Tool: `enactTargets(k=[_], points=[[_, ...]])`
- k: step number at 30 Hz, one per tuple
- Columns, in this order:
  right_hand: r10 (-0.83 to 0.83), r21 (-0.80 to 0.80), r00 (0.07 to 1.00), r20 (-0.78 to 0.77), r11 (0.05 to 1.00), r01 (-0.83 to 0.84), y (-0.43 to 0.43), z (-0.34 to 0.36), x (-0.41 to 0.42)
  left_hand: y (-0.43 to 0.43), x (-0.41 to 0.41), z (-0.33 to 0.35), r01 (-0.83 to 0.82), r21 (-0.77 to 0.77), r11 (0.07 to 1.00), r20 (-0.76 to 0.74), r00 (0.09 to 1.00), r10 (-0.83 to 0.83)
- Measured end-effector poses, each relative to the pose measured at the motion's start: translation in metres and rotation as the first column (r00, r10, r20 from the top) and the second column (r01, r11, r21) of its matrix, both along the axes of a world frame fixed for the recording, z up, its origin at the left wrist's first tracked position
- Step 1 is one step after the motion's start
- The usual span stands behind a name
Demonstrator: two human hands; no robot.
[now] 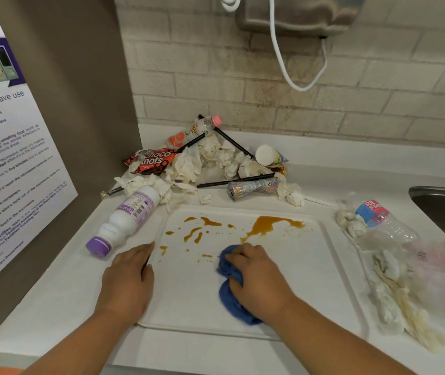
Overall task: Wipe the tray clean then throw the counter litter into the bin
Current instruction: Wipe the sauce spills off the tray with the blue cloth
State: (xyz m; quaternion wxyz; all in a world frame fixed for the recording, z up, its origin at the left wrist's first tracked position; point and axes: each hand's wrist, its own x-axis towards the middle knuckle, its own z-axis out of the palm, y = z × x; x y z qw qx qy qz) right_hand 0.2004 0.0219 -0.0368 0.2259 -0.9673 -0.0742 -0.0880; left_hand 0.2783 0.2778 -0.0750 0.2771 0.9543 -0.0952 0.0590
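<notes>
Gripping a bunched blue cloth (233, 301) in the right hand (256, 274), with fingers curled over its top, and pressing it down on the near middle of the white tray (310, 280). Steadying that tray with the left hand (126, 280), lying flat and holding nothing, with fingers resting along the near-left rim. Facing a wide brown sauce spill (267, 226) just beyond the cloth, toward the far right of the tray, and a scatter of smaller sauce splashes (197, 234) toward the far left, not yet wiped.

Risking a smear rather than a clean lift: dragging one balled cloth through that much sauce, probably spreading it thin across the bare near half. Risking, too, pushing sauce over the far rim and into the crumpled tissues (216, 158), black straws (232, 139), Choco Knots wrapper (153, 161) and crushed can (253, 186) heaped just beyond on the counter. Possibly shoving the tray leftward under a hard stroke and knocking the white bottle with the purple cap (126, 220), lying on its side just beside the far-left corner. Leaving for later the clear water bottle (386, 223) and stained tissues (394, 293) lying to the right, near the sink (443, 204). Showing no bin anywhere in view.
</notes>
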Motion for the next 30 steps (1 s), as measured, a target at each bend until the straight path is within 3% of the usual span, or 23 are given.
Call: enactTargets(k=[2, 7, 11, 17, 21, 26, 30], points=[[0.025, 0.015, 1.0, 0.002, 1.0, -0.025, -0.007, -0.001, 0.004, 0.0, -0.001, 0.0, 0.004, 0.001, 1.0, 0.002, 1.0, -0.004], [-0.114, -0.003, 0.993, 0.013, 0.993, 0.114, -0.022, 0.004, 0.016, 0.001, 0.001, -0.001, 0.016, 0.001, 1.0, 0.002, 1.0, -0.016], [0.096, -0.022, 0.995, -0.041, 0.995, -0.097, -0.001, 0.0, 0.009, 0.0, 0.0, 0.0, 0.002, 0.008, 1.0, 0.004, 1.0, -0.002], [-0.007, 0.003, 1.0, 0.018, 1.0, 0.007, -0.005, 0.001, 0.028, -0.001, 0.0, 0.001, 0.005, 0.014, 1.0, 0.004, 1.0, -0.005], [0.149, -0.023, 0.988, -0.027, 0.988, -0.15, 0.006, -0.004, 0.023, 0.0, 0.001, 0.001, 0.003, 0.011, 1.0, -0.002, 1.0, -0.003], [0.051, -0.009, 0.999, 0.003, 0.999, -0.051, 0.002, 0.001, 0.038, -0.001, 0.001, 0.0, 0.002, 0.009, 1.0, 0.002, 1.0, -0.002], [0.222, -0.029, 0.973, -0.056, 0.974, -0.224, 0.014, -0.001, 0.033, 0.0, 0.0, 0.0, -0.013, 0.006, 1.0, -0.003, 1.0, 0.013]])
